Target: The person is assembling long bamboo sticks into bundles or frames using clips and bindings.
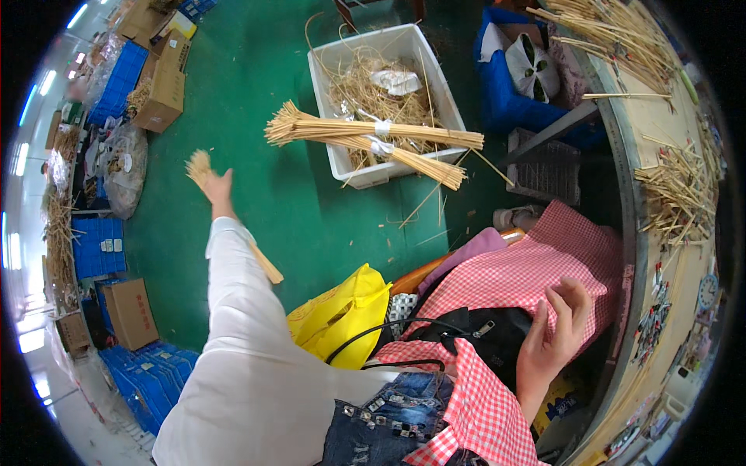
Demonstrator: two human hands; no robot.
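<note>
My left hand [221,189], at the end of a long white sleeve, reaches out over the green floor at the left. It is closed round a bundle of pale straw stalks [200,168]; the bundle's cut end [267,264] shows beyond the forearm. My right hand [550,330] is raised near the workbench, fingers apart and loosely curled, holding nothing. Two more bundles of stalks, one above [420,133] and one below [426,165], each tied with a white band, lie crossed over the near rim of a white plastic tub [319,89]. Loose straw [365,89] fills the tub.
At the right runs a long workbench [649,225] with loose stalks and pens. A yellow bag [342,311], a black bag [497,342] and red checked cloth [497,272] are close to me. Cardboard boxes [163,85] and blue crates [99,247] line the left. A blue bin [493,101] stands beyond.
</note>
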